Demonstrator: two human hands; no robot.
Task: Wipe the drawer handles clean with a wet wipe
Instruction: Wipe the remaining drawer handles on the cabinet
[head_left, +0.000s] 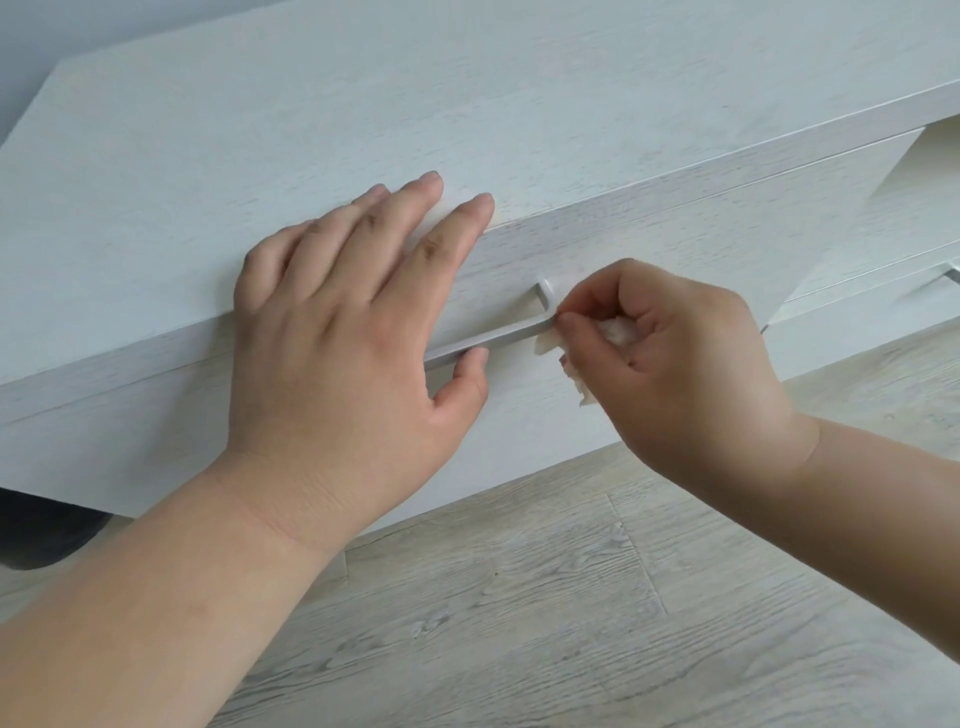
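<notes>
Right now the right hand (670, 364) pinches a small, crumpled white wet wipe (615, 332) between thumb and curled fingers and holds it against the right-hand bend of the slim, silver-white metal bar handle (498, 338) on the top drawer front (649, 244) of a pale, whitewashed wood-grain chest. The left hand (353, 322) lies flat and spread, its straight fingers resting over the front edge of the chest top (260, 130) while its thumb tip touches the underside of the bar; it grips nothing. A second metal handle (953, 273) shows only in part at the far right edge, on a neighbouring drawer, and it looks not yet reached. The wipe will handle as a light, limp, damp scrap: it bunches readily and a loose tail hangs below the fingers, so it is best kept wadded and pinched round the bar, then slid along its length. The handle looks stiff, smooth and probably slick when wet, fixed at its ends, so pressure on it should pull the drawer little while the flat hand steadies the chest. No brand, label or writing can be read anywhere. Grey wood-effect flooring (571, 623) lies below, and a dark object (47, 530) sits at the lower left, too hidden to name.
</notes>
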